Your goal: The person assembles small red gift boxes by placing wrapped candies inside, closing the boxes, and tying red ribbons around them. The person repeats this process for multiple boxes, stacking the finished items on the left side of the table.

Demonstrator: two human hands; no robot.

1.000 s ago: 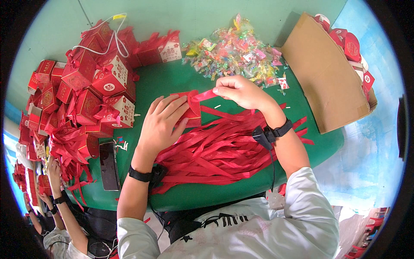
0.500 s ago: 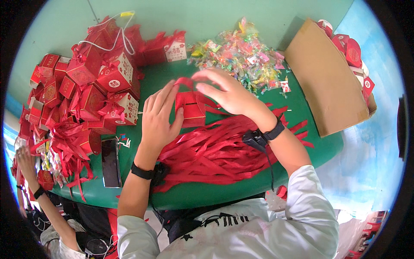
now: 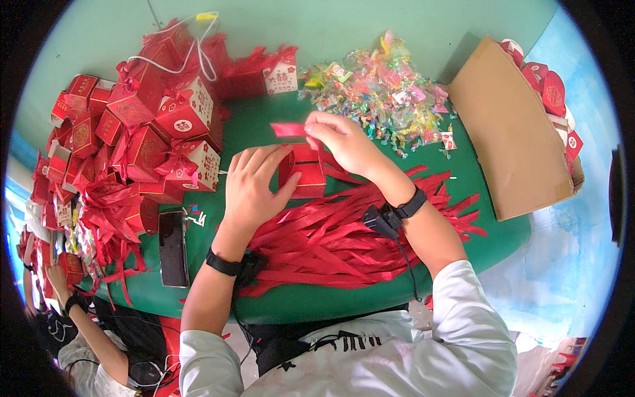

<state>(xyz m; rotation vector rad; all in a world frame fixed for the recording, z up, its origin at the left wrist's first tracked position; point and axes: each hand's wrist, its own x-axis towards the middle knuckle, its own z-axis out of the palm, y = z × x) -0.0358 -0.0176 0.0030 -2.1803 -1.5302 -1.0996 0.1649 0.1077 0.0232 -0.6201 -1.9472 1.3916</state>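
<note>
A small red gift box (image 3: pixel 308 180) with a dark slit across its top sits on the green table. Against its left side rests my left hand (image 3: pixel 254 175), thumb on the near face and fingers at the far edge, gripping it. Above the box, my right hand (image 3: pixel 338 137) pinches a red ribbon (image 3: pixel 288 130); one end sticks out to the left past the fingertips. Part of the ribbon near the box is hidden by my right hand. Just this side of the box lies a wide bundle of loose red ribbons (image 3: pixel 331 241), under my right forearm.
At left, red gift boxes (image 3: pixel 135 99) are heaped, some with bows. A phone (image 3: pixel 173 248) lies beside them. Wrapped candies (image 3: pixel 387 96) are piled at the back, and a cardboard box (image 3: pixel 506 129) with red boxes stands at right. A co-worker's arm (image 3: pixel 92 331) reaches in at lower left.
My right hand has drawn the ribbon slightly up and its end now points left. My left fingers have come down from the ribbon onto the box. The co-worker's hand has moved down.
</note>
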